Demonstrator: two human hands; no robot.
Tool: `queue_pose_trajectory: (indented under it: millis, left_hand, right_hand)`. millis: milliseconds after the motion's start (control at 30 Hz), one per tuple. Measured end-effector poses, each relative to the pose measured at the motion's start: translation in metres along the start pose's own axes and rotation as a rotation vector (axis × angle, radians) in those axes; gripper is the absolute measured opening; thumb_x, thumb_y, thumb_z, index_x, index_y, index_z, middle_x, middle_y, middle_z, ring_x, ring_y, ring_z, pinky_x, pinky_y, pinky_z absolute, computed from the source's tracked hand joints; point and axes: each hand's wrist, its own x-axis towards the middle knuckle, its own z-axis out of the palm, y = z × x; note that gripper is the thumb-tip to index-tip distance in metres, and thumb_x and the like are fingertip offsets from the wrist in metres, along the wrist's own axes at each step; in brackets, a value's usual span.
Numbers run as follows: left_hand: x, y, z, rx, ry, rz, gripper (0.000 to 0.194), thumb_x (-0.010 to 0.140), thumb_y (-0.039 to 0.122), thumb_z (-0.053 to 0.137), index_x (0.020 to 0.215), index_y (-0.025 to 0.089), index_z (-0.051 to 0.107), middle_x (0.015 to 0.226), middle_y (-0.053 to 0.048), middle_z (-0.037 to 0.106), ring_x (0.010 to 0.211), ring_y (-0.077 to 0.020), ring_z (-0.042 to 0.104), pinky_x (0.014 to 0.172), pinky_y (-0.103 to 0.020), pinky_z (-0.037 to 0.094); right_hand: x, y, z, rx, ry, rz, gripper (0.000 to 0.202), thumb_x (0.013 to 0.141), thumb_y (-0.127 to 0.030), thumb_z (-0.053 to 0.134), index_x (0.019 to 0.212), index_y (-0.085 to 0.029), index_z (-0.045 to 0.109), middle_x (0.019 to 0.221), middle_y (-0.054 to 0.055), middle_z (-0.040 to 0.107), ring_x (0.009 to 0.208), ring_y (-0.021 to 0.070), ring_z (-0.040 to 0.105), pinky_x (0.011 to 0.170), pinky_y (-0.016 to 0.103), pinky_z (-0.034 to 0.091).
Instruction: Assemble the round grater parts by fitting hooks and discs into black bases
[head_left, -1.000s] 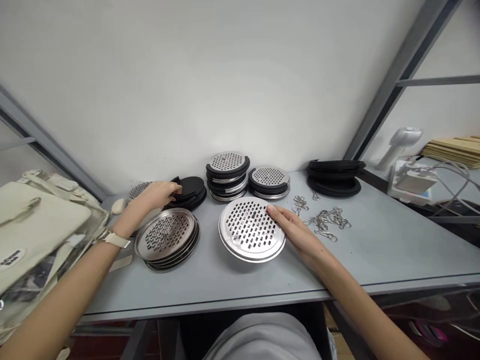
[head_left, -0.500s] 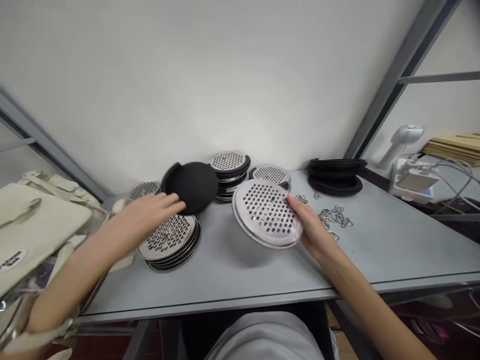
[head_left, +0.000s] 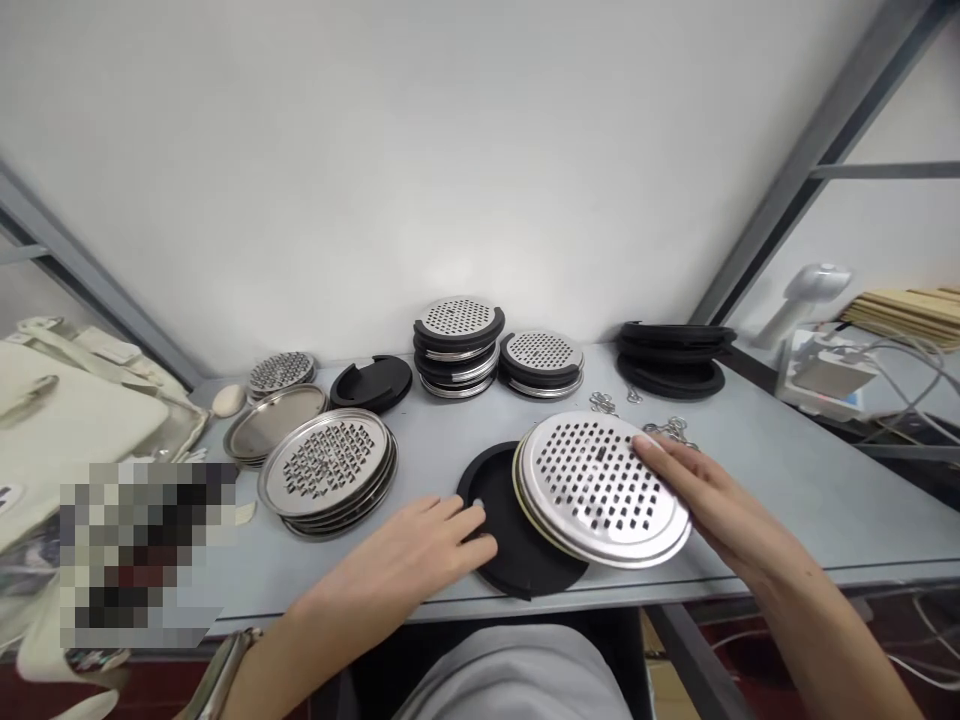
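My right hand (head_left: 697, 480) grips the right rim of a round metal grater plate (head_left: 592, 480), thumb on top. A thin yellowish edge shows under the plate's left side. The plate is over the right part of a round black holder (head_left: 495, 530) with a raised rim, near the table's front edge. My left hand (head_left: 427, 545) has its fingers apart, fingertips at the holder's left rim. To the left is a stack of metal grater plates (head_left: 326, 465), with plain round metal plates (head_left: 274, 420) behind it. Another black holder (head_left: 371, 383) lies farther back.
Along the wall stand a tall stack of graters in black holders (head_left: 459, 320) and a lower stack (head_left: 541, 352). More black holders (head_left: 671, 375) are piled at right, near loose metal rings (head_left: 671, 430). A scanner (head_left: 814, 290) stands far right; pale bags (head_left: 67, 400) crowd the left.
My left hand has brought a black holder from the back left to the front middle. My right hand has moved the grater plate right and nearer, over that holder.
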Motion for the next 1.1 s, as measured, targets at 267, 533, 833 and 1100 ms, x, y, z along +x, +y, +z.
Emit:
queue_pose_trajectory:
  millis: [267,533,833,1100]
  left_hand:
    - [-0.006,0.002,0.009,-0.047,0.101,-0.153,0.054,0.083,0.002,0.039,0.135,0.018,0.037,0.126,-0.009,0.051,0.111,-0.0224,0.05,0.096,-0.038,0.041]
    - [0.002,0.016,0.016,-0.176,0.2,-0.228,0.049,0.09,0.028,0.046,0.136,0.014,0.036,0.133,-0.013,0.047,0.12,-0.0278,0.043,0.1,-0.045,0.039]
    - [0.006,0.022,0.043,-0.224,0.234,-0.28,0.049,0.096,0.026,0.036,0.142,0.011,0.028,0.138,-0.015,0.044,0.127,-0.0261,0.037,0.101,-0.044,0.036]
    - [0.005,0.022,0.043,-0.227,0.21,-0.227,0.046,0.097,0.023,0.033,0.141,0.011,0.03,0.138,-0.013,0.045,0.126,-0.0252,0.037,0.102,-0.043,0.033]
  right_hand:
    - [0.001,0.003,0.027,-0.056,-0.083,0.061,0.05,0.081,-0.059,0.054,0.113,-0.024,0.064,0.106,0.01,0.07,0.097,0.0295,0.064,0.075,0.037,0.053]
    - [0.0,0.007,0.026,-0.3,-0.084,-0.032,0.052,0.084,-0.06,0.046,0.114,-0.02,0.06,0.066,0.004,0.064,0.064,0.0228,0.06,0.057,0.034,0.047]
    - [-0.004,0.005,0.045,-0.695,0.123,-0.149,0.051,0.089,-0.058,0.035,0.119,-0.023,0.057,0.097,0.009,0.056,0.078,0.022,0.061,0.077,0.037,0.046]
    - [0.002,0.003,0.034,-0.728,0.054,-0.104,0.046,0.086,-0.063,0.036,0.087,-0.023,0.058,0.067,0.004,0.061,0.063,0.0224,0.058,0.057,0.032,0.041]
